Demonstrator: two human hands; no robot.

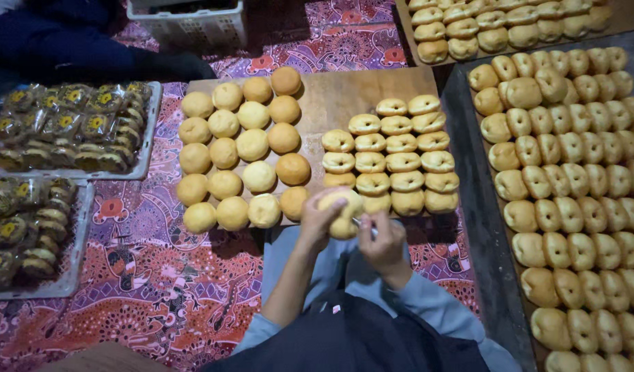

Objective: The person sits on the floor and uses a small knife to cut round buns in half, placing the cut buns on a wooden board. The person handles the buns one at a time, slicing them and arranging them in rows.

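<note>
A person seated on a patterned purple-and-red floor mat (159, 275) holds a round golden bun (343, 212) in the left hand (320, 219), fingers curled closed around it, just above the near edge of a wooden board (344, 93). The right hand (384, 241) is closed around a thin metal tool (364, 225) whose tip meets the bun; what kind of tool it is cannot be told. On the board, whole round buns (241, 148) lie in rows to the left and split buns (393, 162) in rows to the right. A long tray of split buns (572, 186) runs along the right, another (510, 24) sits at top right. Two trays of wrapped pastries (76, 127) rest at left, a white plastic basket (189, 24) at top.
</note>
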